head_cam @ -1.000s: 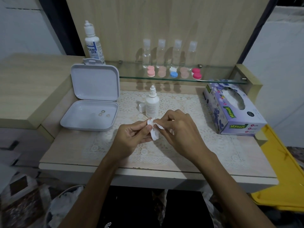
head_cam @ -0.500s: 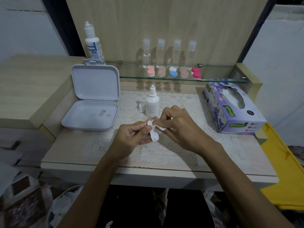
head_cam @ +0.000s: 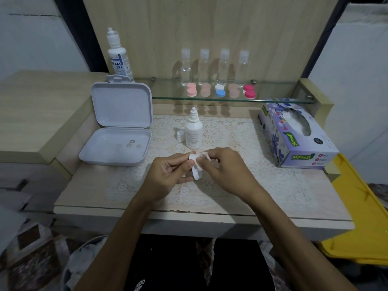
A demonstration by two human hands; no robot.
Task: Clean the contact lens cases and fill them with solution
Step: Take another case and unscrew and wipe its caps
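Since the frame half a second earlier, the right hand [head_cam: 225, 171] has drawn its fingertips slightly up and to the right along the top of the white lens case [head_cam: 195, 168], while the left hand [head_cam: 168, 175] has hardly shifted. The left hand's fingers [head_cam: 184, 163] are curled narrowly round the case, thumb and forefinger pinching its upper well, so that the case hangs tilted, one well above the other, just above the lace mat [head_cam: 220, 185]. The right hand's fingers are closed in a tight pinch on a small scrap of tissue [head_cam: 206, 157] pressed against the case's upper end; how much tissue it holds I cannot tell. Both forearms reach in from the near edge of the surface [head_cam: 88, 185] and meet at its middle, wrists bent inward, knuckles up. Just behind the hands stands a small white dropper bottle [head_cam: 193, 131], upright and uncapped, with its cap [head_cam: 180, 136] lying just beside it on the left. Left of that lies an open grey box [head_cam: 117, 141] with a few small rings inside, its lid standing up behind. At the right sits a purple tissue box [head_cam: 298, 137]. Farther back, on the glass shelf [head_cam: 168, 95], five coloured lens cases [head_cam: 220, 91] line up before four clear bottles [head_cam: 214, 67], and a larger solution bottle [head_cam: 119, 57] stands at the left end.
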